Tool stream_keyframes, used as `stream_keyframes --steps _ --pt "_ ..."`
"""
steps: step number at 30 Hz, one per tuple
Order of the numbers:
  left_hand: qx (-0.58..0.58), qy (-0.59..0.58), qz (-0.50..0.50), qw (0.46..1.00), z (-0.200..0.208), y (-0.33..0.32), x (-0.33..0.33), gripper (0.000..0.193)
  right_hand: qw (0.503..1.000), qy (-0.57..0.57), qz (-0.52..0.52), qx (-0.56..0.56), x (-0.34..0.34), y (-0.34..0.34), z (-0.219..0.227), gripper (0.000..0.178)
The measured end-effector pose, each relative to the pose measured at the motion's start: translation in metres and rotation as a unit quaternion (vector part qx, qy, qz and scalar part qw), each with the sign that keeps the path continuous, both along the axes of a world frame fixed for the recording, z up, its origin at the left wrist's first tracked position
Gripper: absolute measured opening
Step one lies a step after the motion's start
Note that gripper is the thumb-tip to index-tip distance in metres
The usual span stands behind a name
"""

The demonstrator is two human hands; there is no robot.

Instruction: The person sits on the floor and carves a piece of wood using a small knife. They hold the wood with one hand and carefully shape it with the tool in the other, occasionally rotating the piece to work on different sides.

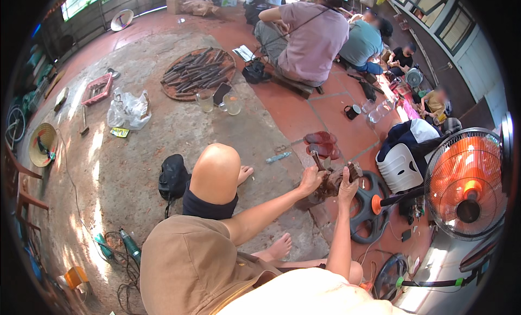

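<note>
Both arms reach forward to the right of my bent knee. My left hand (311,180) is closed round a slim dark stick-like piece (316,160) that pokes up above the fist. My right hand (348,187), thumb upward, grips a rough brown wood-like piece (355,171). Between the two hands sits a dark brown lump (328,186), low over a block near the floor; its exact shape is too small to make out. Just beyond them lies a pair of reddish-brown sandals (322,144).
An orange fan (465,179) on a dark round base (362,220) stands close at right. Ahead are a round woven tray (169,92) of dark rods and glass mugs (232,104). Left lie a plastic bag (128,111) and green power tool (130,245). Several people sit beyond.
</note>
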State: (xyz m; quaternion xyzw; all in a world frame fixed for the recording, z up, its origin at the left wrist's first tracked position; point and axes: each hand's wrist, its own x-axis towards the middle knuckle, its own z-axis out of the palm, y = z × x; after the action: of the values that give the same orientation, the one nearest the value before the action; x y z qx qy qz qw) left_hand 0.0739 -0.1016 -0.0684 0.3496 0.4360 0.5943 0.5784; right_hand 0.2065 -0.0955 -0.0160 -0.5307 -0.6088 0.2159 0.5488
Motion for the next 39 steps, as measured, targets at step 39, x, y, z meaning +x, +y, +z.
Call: stream_keyframes --steps 39 --pt "0.002 -0.014 0.078 0.997 -0.008 -0.007 0.014 0.029 1.0 -0.003 -0.018 0.023 0.002 0.003 -0.004 0.043"
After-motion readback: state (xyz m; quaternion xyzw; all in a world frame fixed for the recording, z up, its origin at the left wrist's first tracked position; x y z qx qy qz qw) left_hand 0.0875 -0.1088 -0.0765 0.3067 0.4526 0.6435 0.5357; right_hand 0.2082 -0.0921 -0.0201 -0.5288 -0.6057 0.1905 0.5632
